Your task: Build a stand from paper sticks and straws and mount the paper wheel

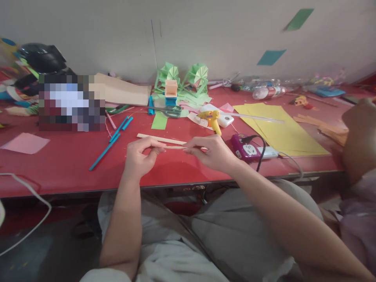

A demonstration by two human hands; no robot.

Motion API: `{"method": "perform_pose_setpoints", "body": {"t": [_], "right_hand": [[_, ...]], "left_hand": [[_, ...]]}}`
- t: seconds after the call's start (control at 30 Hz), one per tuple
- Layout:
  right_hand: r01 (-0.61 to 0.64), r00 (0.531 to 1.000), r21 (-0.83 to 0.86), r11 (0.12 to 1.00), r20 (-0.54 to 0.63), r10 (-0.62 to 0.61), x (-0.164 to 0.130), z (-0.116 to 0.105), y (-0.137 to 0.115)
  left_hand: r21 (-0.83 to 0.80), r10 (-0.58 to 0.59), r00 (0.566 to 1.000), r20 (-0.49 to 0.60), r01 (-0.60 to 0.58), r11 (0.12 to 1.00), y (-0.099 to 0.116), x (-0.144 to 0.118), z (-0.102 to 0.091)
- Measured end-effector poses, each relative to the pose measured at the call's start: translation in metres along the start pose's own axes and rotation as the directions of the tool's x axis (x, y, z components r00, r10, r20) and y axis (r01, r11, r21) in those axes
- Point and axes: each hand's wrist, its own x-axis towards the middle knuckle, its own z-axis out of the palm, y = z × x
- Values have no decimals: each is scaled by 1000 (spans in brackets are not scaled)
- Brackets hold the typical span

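Observation:
My left hand [141, 156] and my right hand [210, 152] hold a thin wooden stick [175, 147] between them, each pinching one end, just above the near edge of the red table [58, 164]. A second, longer wooden stick [160, 139] lies flat on the table just behind my hands. A yellow glue gun [210, 118] stands behind my right hand, with a purple power strip [249, 150] to its right.
Blue paper rods [113, 143] lie left of my hands, scissors [169, 111] and green folded paper fans [183, 78] farther back. Yellow paper sheets [279, 129] cover the right side. A pink sheet [25, 143] lies far left. Another person's arm [360, 137] is at the right edge.

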Motion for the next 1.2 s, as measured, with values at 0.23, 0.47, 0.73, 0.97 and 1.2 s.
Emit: {"method": "perform_pose_setpoints", "body": {"t": [0.23, 0.47, 0.73, 0.97, 1.2], "right_hand": [[35, 999, 18, 999, 13, -36, 1, -9, -1], [56, 998, 17, 998, 7, -56, 0, -6, -1], [40, 997, -34, 999, 63, -38, 1, 13, -4], [12, 1000, -14, 1000, 19, -12, 4, 14, -2], [-116, 993, 148, 982, 47, 110, 4, -1, -3]], "left_hand": [[-26, 12, 998, 59, -10, 1000, 1, 2, 2], [-99, 67, 978, 198, -48, 994, 7, 1, 4], [18, 70, 991, 116, -73, 997, 11, 2, 9], [-2, -12, 996, 90, 12, 1000, 7, 0, 5], [-114, -202, 979, -18, 198, 974, 3, 2, -3]]}}
